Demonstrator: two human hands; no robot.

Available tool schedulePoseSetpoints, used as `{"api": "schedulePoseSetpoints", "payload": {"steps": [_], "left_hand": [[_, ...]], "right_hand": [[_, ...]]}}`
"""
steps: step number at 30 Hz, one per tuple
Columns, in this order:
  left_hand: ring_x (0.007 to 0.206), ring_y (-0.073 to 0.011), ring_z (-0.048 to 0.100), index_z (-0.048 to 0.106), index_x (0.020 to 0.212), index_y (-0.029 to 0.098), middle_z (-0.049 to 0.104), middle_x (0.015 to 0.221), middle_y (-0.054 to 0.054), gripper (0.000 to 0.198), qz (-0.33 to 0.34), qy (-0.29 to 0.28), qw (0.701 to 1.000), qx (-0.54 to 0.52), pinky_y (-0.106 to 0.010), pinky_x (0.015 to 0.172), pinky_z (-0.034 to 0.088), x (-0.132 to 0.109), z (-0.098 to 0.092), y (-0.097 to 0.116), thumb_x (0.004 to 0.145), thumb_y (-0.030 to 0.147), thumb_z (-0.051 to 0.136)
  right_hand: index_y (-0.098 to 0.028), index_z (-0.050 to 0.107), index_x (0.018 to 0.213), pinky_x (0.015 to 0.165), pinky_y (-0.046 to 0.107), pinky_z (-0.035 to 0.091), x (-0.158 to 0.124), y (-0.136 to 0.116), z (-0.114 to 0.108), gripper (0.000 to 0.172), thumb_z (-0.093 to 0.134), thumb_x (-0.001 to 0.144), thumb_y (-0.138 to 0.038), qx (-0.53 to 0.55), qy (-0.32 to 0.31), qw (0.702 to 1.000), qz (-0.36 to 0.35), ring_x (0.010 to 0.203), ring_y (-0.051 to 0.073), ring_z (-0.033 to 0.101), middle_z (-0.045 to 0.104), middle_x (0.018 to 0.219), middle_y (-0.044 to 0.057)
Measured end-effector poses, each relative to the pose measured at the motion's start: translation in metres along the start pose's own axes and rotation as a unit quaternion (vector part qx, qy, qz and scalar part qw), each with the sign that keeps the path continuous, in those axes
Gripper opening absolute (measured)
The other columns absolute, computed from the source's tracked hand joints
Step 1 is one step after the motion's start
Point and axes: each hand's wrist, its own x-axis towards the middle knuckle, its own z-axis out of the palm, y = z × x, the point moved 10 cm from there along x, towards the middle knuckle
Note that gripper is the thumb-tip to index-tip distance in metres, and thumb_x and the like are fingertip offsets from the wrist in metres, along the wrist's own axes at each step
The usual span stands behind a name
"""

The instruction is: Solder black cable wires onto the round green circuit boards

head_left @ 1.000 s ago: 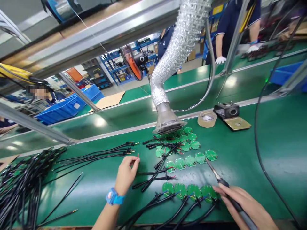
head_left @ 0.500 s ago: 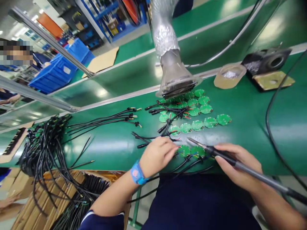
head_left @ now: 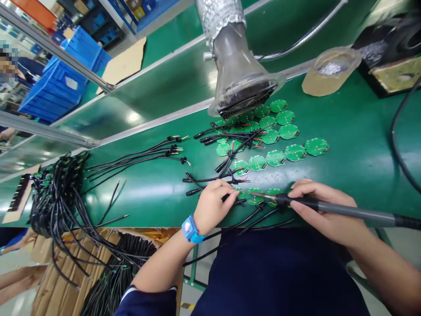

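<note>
My right hand (head_left: 320, 208) is wrapped round a soldering iron (head_left: 358, 211), whose metal tip points left over the near row of round green circuit boards (head_left: 255, 197). My left hand (head_left: 215, 204), with a blue watch on the wrist, pinches a thin red wire (head_left: 240, 192) at the leftmost board of that row. The fingers partly hide this board. Black cables (head_left: 251, 216) run from the near boards toward the bench's front edge. Behind my left hand lie short black cables (head_left: 210, 179) with bared red ends.
A fume extractor hood (head_left: 243, 87) hangs over more boards and short cables. At the back right stand a translucent cup (head_left: 329, 72) and a sponge (head_left: 399, 74) on a dark stand. Bundled black cables (head_left: 59, 193) hang over the left front edge. Another person's arms show at far left.
The soldering iron's tip has moved left and down, from behind the near row to over its boards, close to my left fingertips. My left hand keeps its pinch. The camera view has shifted.
</note>
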Motion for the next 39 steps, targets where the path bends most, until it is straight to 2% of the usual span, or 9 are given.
{"api": "schedulePoseSetpoints", "payload": {"steps": [4,10,20,31,35,39], "left_hand": [[0.078,-0.0156,0.060,0.068,0.082,0.018,0.064,0.081,-0.005,0.010,0.014,-0.003,1.000,0.007,-0.031,0.074,0.051,0.001,0.001,-0.001,0.084,0.023,0.060],[0.078,-0.0153,0.060,0.068,0.083,0.017,0.063,0.082,-0.005,0.011,0.024,-0.007,1.000,0.000,-0.030,0.074,0.051,0.001,0.002,-0.002,0.084,0.025,0.060],[0.078,-0.0152,0.060,0.066,0.081,0.018,0.062,0.081,-0.005,0.013,0.021,0.010,1.000,0.018,-0.030,0.073,0.050,0.000,0.003,-0.002,0.086,0.026,0.057],[0.076,-0.0145,0.057,0.065,0.080,0.016,0.061,0.079,-0.005,0.015,0.009,0.017,0.999,0.028,-0.029,0.072,0.049,-0.001,0.005,-0.002,0.086,0.026,0.056],[0.075,-0.0142,0.057,0.065,0.079,0.017,0.060,0.079,-0.004,0.014,0.006,0.012,0.999,0.029,-0.029,0.071,0.049,0.000,0.006,-0.003,0.086,0.026,0.056],[0.075,-0.0142,0.057,0.065,0.078,0.017,0.059,0.078,-0.004,0.015,0.000,0.005,1.000,0.028,-0.029,0.071,0.048,0.000,0.007,-0.005,0.086,0.026,0.056]], "right_hand": [[-0.022,0.058,0.082,0.058,0.022,0.049,0.009,-0.003,0.007,0.012,0.057,0.080,-0.034,-0.019,-0.023,1.000,0.007,0.070,0.014,0.061,0.063,0.082,0.001],[-0.022,0.060,0.081,0.053,0.022,0.047,0.010,0.004,0.009,0.017,0.057,0.078,-0.039,-0.046,-0.019,0.998,0.039,0.066,0.014,0.061,0.065,0.080,0.001],[-0.023,0.060,0.082,0.051,0.021,0.044,0.011,0.001,0.011,0.015,0.057,0.078,-0.037,-0.074,-0.022,0.996,0.034,0.060,0.012,0.059,0.065,0.077,-0.001],[-0.023,0.060,0.084,0.053,0.021,0.045,0.011,-0.001,0.012,0.017,0.055,0.079,-0.038,-0.093,-0.031,0.995,0.017,0.063,0.012,0.060,0.065,0.081,0.000],[-0.023,0.060,0.085,0.055,0.020,0.045,0.009,-0.001,0.013,0.015,0.058,0.079,-0.037,-0.079,-0.036,0.996,0.008,0.066,0.012,0.061,0.065,0.083,-0.001],[-0.022,0.058,0.085,0.056,0.020,0.045,0.004,0.011,0.004,0.012,0.060,0.080,-0.033,-0.007,0.000,0.999,0.051,0.067,0.011,0.060,0.064,0.082,0.000]]}}
